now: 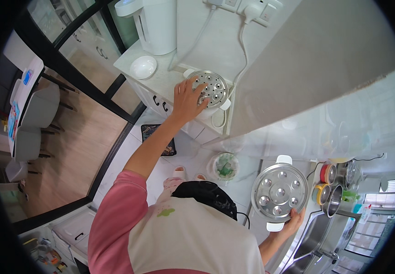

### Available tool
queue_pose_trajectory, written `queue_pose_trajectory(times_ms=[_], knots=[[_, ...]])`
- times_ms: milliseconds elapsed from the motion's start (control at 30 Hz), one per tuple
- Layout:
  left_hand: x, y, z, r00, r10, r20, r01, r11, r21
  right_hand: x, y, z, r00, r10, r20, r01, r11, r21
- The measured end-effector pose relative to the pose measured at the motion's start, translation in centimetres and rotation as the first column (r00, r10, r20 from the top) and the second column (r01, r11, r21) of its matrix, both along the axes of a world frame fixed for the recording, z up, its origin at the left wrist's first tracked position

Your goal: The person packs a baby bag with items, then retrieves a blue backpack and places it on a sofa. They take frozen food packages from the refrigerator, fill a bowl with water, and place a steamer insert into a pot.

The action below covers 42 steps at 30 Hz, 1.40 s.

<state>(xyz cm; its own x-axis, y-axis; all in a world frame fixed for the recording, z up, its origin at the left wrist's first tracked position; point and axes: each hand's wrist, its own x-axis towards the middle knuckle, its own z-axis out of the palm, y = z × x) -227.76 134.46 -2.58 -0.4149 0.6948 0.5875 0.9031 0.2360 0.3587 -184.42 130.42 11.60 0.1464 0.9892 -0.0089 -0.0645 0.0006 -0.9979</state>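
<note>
My left hand [187, 101] reaches over a round perforated metal steamer tray [214, 89] with white side handles, set on an appliance on the narrow counter [161, 80]. Its fingers are spread, with the tips over the tray's near side; whether they touch the metal I cannot tell. In my right hand [291, 222] is a second round metal steamer tray [280, 192], dimpled and fitted with two white handles. I grip it by the rim near its lower handle, and its face is turned up towards me.
A white dish [143, 67] and a white water dispenser [159, 29] stand left on the counter. A power cord [242, 44] runs down the wall. A lined bin [223, 166] is on the floor. Metal pots [333, 200] stand by the sink [308, 236] at right.
</note>
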Motion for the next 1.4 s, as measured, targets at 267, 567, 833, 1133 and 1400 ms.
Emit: queue_pose_trajectory(times_ms=[267, 567, 833, 1133, 1400], knots=[[-1.0, 0.8, -0.9, 0.999, 0.007, -0.040, -0.016, 0.976, -0.218, 3.1, 0.3, -1.0, 0.999, 0.035, 0.007, -0.035, 0.999, -0.004], [-0.1, -0.5, 0.5, 0.987, 0.129, -0.097, -0.155, 0.924, -0.348, 3.9, 1.1, -1.0, 0.990, 0.143, 0.017, -0.144, 0.989, 0.026], [5.7, -18.9, 0.9, 0.839, 0.090, 0.537, 0.055, 0.968, -0.247, -5.5, 2.6, -2.7, 0.770, 0.634, 0.076, -0.634, 0.773, -0.029], [9.6, -42.2, -1.0, 0.440, 0.241, 0.865, -0.397, 0.916, -0.053, -28.8, -3.7, -7.3, 0.442, 0.854, -0.276, -0.897, 0.429, -0.107], [9.9, -62.0, -5.0, 0.245, 0.504, 0.828, -0.699, 0.684, -0.210, -50.3, 3.3, -15.8, 0.517, 0.772, -0.370, -0.855, 0.445, -0.266]])
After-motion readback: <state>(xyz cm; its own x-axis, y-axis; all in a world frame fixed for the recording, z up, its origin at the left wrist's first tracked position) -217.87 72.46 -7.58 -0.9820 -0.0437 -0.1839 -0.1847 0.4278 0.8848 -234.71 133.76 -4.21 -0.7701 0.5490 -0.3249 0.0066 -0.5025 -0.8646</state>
